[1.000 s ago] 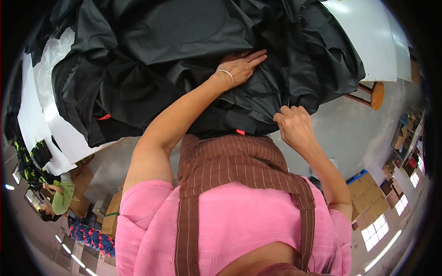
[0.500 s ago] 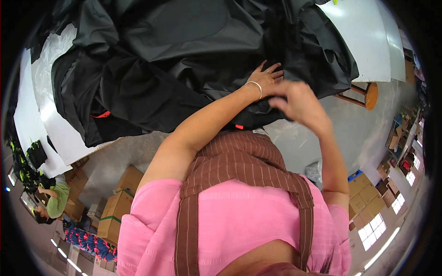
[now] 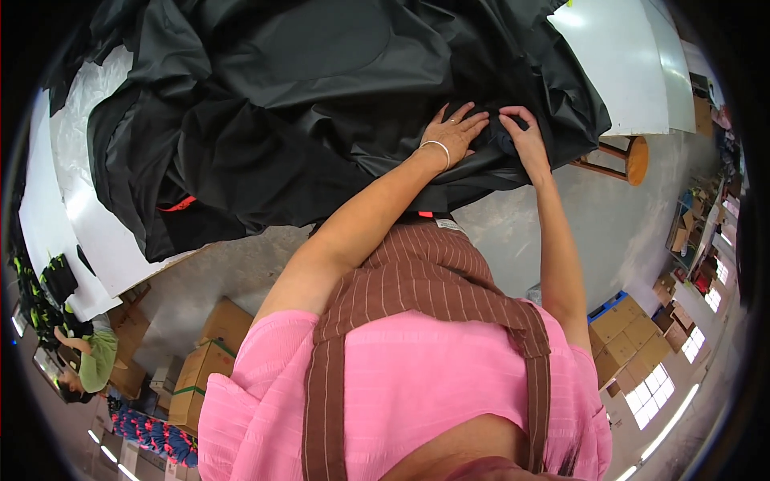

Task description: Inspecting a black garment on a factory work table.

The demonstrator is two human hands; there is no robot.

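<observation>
The black fabric [image 3: 321, 96] looks light, soft and slippery; left hand [image 3: 453, 132] presses flat with fingers spread, right hand [image 3: 525, 136] pinches a fold at its edge, the best hold.

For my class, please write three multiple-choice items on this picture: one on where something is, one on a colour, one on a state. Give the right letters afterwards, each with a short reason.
1. Where does the wooden stool stand?
A. on the floor by the table's edge
B. on top of the table
C. on the cardboard boxes

2. What colour is the large fabric spread over the white table?
A. red
B. black
C. yellow

3. What is the left hand doing?
A. hanging clear of the fabric
B. holding scissors
C. lying flat on the fabric, beside the right hand

Answers:
1 A: the stool sits on the grey floor just off the table's edge.
2 B: the cloth is black all over.
3 C: the palm lies on the cloth, fingers spread, while the right hand's fingers pinch a fold.
</observation>
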